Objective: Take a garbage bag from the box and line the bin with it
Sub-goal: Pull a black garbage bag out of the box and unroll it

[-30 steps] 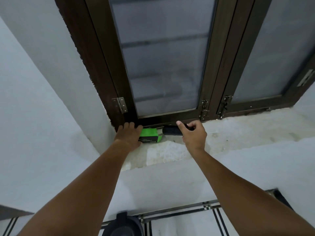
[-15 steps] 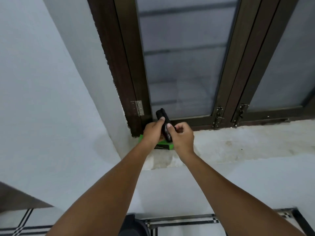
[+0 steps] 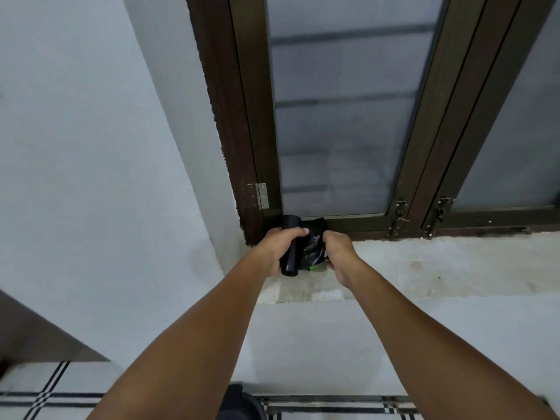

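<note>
My left hand (image 3: 277,248) grips a black roll of garbage bags (image 3: 290,262), held upright above the window sill. My right hand (image 3: 339,253) pinches the loose black bag sheet (image 3: 312,251) that unrolls from it; the sheet stretches between the two hands. A sliver of the green bag box (image 3: 315,268) shows on the sill under the hands; most of it is hidden. The dark bin (image 3: 239,404) stands on the floor below, cut off by the bottom edge of the frame.
A rough grey window sill (image 3: 424,265) runs to the right under a dark-framed window (image 3: 333,116). White walls stand on the left and below the sill. A striped tiled floor (image 3: 333,407) lies below. A dark furniture edge (image 3: 36,338) juts in at the lower left.
The roll, taken from beside the box a second ago, passed into my left hand. My right hand has pulled a stretch of bag off the roll to the right.
</note>
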Demonstrator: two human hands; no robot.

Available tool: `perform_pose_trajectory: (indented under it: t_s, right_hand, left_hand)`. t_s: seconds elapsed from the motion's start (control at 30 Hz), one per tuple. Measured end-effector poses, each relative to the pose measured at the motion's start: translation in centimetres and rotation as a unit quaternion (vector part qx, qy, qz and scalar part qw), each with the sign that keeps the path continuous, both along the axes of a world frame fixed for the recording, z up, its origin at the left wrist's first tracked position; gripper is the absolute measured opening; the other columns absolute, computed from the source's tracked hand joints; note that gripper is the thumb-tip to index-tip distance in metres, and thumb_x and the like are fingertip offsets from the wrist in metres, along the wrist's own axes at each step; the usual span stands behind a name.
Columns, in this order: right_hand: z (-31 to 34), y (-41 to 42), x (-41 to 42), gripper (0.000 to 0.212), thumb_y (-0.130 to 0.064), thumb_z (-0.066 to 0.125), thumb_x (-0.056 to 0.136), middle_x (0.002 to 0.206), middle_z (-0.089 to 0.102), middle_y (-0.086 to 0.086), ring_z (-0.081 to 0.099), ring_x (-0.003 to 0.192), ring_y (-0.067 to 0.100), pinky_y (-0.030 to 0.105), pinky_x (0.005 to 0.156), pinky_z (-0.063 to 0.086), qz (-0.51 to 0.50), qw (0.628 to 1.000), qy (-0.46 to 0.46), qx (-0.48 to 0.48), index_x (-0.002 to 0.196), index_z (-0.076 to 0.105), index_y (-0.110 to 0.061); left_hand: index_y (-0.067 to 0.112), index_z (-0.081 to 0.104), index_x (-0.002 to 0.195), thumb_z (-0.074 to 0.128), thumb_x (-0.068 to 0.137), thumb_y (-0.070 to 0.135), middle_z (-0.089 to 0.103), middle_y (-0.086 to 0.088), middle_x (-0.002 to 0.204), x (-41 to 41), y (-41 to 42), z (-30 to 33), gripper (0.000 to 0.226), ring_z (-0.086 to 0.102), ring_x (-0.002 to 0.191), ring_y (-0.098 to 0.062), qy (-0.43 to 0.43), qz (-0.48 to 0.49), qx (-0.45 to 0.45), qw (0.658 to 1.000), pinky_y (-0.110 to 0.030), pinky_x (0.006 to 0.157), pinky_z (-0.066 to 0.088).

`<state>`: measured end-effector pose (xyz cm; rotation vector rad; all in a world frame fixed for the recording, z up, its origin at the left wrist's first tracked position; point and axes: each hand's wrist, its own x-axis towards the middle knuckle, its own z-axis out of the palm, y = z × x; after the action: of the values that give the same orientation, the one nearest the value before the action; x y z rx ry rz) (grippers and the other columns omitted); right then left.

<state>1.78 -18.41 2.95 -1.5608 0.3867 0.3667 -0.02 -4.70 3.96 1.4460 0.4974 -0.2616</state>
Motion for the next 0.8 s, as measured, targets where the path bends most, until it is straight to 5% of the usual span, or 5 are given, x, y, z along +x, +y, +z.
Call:
perform_pose_trajectory:
  t_s: [0.33, 0.47, 0.53, 0.7, 0.8]
  right_hand:
    - [0.2, -0.6, 0.5, 0.032, -0.012, 0.041, 0.101, 0.113, 0.072, 0.016, 0.071, 0.097, 0.035, 0.038, 0.069, 0.06, -0.139, 0.968, 0.046, 0.205, 0.123, 0.063, -0.008]
    - [0.2, -0.8, 0.7, 0.045, -0.051, 0.057, 0.097, 0.108, 0.075, 0.012, 0.073, 0.097, 0.03, 0.042, 0.083, 0.059, -0.033, 0.979, 0.019, 0.2, 0.115, 0.065, -0.011]
    - [0.0, -1.1, 0.6, 0.064, -0.064, 0.072, 0.082, 0.114, 0.075, 0.011, 0.073, 0.105, 0.029, 0.046, 0.091, 0.06, 0.05, 0.986, -0.025, 0.154, 0.122, 0.063, -0.015]
    - [-0.4, -1.8, 0.6, 0.03, -0.009, 0.08, 0.08, 0.095, 0.071, 0.006, 0.068, 0.094, 0.025, 0.034, 0.079, 0.055, 0.2, 0.962, -0.143, -0.118, 0.106, 0.067, -0.013]
    - [-0.5, -2.2, 0.6, 0.034, -0.031, 0.089, 0.076, 0.099, 0.075, 0.004, 0.07, 0.096, 0.023, 0.035, 0.084, 0.055, 0.279, 0.932, -0.116, -0.201, 0.103, 0.075, -0.017]
  left_hand:
    - [0.013, 0.069, 0.12, 0.078, 0.08, 0.035, 0.077, -0.013, 0.11, 0.8, 0.5, 0.3, 0.048, 0.075, 0.098, -0.033, 0.057, -0.001, 0.032, 0.998, -0.049, 0.092, 0.061]
    - [0.013, 0.071, 0.119, 0.079, 0.074, 0.038, 0.079, -0.014, 0.107, 0.8, 0.4, 0.5, 0.052, 0.076, 0.1, -0.034, 0.075, -0.026, 0.021, 0.997, -0.052, 0.093, 0.06]
    - [0.011, 0.072, 0.118, 0.08, 0.08, 0.037, 0.079, -0.015, 0.106, 0.6, 0.7, 0.9, 0.047, 0.077, 0.098, -0.033, 0.08, -0.032, 0.028, 0.996, -0.047, 0.09, 0.062]
    - [0.007, 0.07, 0.111, 0.075, 0.083, 0.019, 0.076, -0.017, 0.1, 0.6, 1.8, 0.9, 0.031, 0.073, 0.082, -0.031, 0.086, -0.016, 0.086, 0.992, -0.038, 0.071, 0.06]
    - [0.006, 0.067, 0.116, 0.072, 0.08, 0.015, 0.075, -0.019, 0.105, 0.2, 2.2, 0.8, 0.037, 0.074, 0.089, -0.033, 0.088, -0.004, 0.117, 0.989, -0.044, 0.082, 0.063]
